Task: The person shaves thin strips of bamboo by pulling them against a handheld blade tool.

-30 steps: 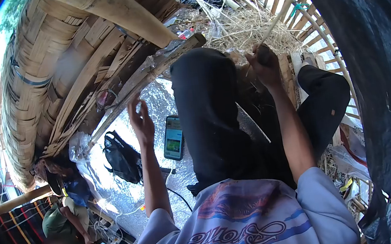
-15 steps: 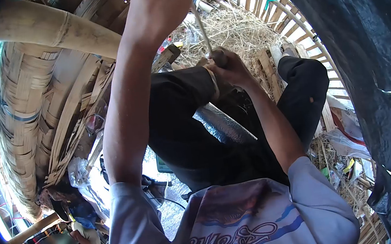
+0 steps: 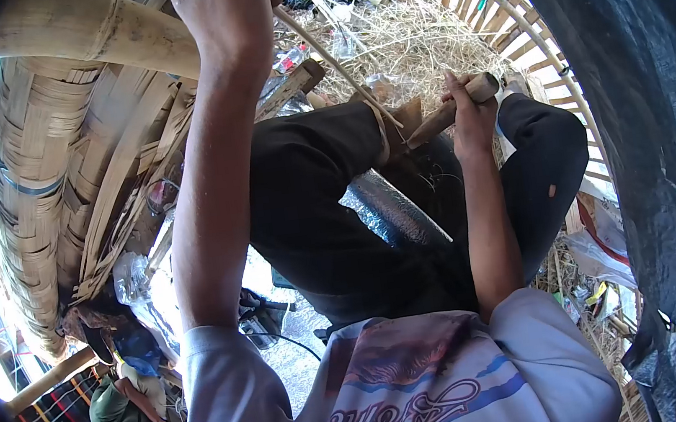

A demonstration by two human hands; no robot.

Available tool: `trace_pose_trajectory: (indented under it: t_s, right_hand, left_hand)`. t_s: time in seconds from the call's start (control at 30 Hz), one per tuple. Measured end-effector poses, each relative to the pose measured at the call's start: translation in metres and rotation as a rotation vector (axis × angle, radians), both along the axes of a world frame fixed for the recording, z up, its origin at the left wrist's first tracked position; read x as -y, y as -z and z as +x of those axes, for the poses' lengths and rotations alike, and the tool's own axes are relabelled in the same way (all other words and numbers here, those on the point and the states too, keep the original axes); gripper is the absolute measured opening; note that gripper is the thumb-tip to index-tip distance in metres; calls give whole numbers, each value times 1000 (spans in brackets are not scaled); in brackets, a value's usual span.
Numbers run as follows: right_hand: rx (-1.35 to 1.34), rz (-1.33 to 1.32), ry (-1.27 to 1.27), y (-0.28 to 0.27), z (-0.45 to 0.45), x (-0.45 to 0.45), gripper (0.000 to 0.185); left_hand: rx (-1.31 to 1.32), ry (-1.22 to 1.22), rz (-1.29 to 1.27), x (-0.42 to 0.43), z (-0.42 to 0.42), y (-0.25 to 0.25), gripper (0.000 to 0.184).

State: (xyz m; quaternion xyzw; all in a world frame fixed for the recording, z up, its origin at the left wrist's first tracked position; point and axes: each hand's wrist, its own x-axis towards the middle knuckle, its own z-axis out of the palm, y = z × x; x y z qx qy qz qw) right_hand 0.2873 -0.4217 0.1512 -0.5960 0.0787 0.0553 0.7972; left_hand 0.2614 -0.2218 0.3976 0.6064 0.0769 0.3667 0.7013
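My left hand (image 3: 233,9) is raised at the top edge, partly cut off, closed on a thin bamboo strip (image 3: 327,56). The strip slants down from it toward my knees. My right hand (image 3: 471,114) grips a tapering wooden-handled tool (image 3: 437,121), its index finger stretched along it. The tool's narrow end points left, close to the strip's lower end; I cannot tell if they touch. Dark trousers (image 3: 310,189) cover my bent legs on both sides of the work.
Loose straw and shavings (image 3: 411,46) cover the floor ahead, inside a slatted bamboo wall (image 3: 518,28). A thick bamboo pole (image 3: 88,31) and woven panels (image 3: 41,197) stand left. Black plastic sheeting (image 3: 635,90) hangs right. Another person (image 3: 126,406) sits at lower left.
My left hand has moved left with the strip, which now slants more. My right hand has shifted right, and the tool has turned so that more of its length shows.
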Motion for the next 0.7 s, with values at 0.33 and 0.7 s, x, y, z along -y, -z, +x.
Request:
trace_pose_trajectory:
  t_s: [0.33,0.7]
  right_hand:
    - [152,82,113,-48,-5,-4,20]
    - [26,-40,140,27,-25,-30,19]
  left_hand:
    - [-12,-23,58,-20,18,6,45]
    - [-116,-198,30,0,28,1,43]
